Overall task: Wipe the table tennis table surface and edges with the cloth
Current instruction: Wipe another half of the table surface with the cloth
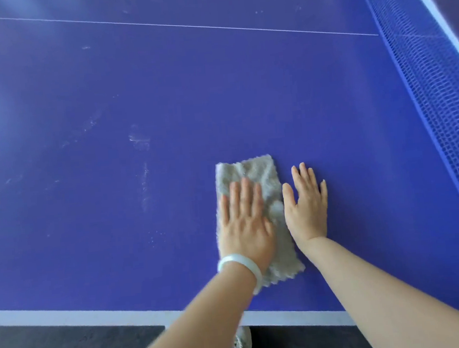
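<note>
Grips released: left hand (243, 222) flat, hiding half the cloth (258, 171); right hand (306, 208) on table (160, 96).

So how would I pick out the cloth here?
On the big blue table tennis table, look near its white front edge, left of the net. There the left hand, wearing a pale bangle, presses flat on the cloth. It is the only grey, fluffy thing, with zigzag edges; the right hand beside it rests on bare blue.

Left hand (243, 222) flat on grey cloth (262, 179) — right hand (306, 208) beside it.
</note>
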Tool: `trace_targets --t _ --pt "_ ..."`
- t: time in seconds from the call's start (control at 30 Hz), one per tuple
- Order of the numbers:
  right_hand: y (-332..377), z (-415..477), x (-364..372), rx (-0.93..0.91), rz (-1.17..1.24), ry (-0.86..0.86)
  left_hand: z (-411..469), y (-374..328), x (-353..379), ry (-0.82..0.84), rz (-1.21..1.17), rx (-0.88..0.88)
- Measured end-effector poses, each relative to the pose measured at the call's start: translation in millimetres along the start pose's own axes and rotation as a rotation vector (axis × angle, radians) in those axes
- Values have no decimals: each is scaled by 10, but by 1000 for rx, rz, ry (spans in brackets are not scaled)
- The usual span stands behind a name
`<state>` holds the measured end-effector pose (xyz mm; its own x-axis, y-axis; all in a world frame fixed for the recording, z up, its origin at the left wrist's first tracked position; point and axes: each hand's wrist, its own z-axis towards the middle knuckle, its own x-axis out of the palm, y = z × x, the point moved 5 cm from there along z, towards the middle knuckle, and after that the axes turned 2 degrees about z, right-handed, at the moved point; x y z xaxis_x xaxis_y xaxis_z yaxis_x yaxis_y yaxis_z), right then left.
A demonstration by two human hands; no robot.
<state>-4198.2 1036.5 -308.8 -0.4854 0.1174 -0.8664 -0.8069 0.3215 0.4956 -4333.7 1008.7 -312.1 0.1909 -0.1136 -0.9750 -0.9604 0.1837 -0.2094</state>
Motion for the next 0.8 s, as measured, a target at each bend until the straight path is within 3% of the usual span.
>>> trace_targets --t 0.1,0.17,0.4,0.47,0.67,0.73,0.8 --pt "-26 -28 25 -88 -60 36 -481 -366 100 25 -19 240" --pt "-23 -37 40 -112 -99 33 -650 -119 45 19 11 337" --pt "23 -81 100 -158 -306 0 -588 1681 -346 56 133 267" --pt "34 -82 121 -155 -345 -16 -451 1887 -418 45 129 154" --pt "63 -88 123 -144 -366 -29 -399 1317 -199 11 28 -325" --pt "79 -85 116 -139 -368 -20 -471 886 -120 22 29 -268" --pt "75 -91 112 -137 -368 -17 -652 475 -42 17 8 -100"
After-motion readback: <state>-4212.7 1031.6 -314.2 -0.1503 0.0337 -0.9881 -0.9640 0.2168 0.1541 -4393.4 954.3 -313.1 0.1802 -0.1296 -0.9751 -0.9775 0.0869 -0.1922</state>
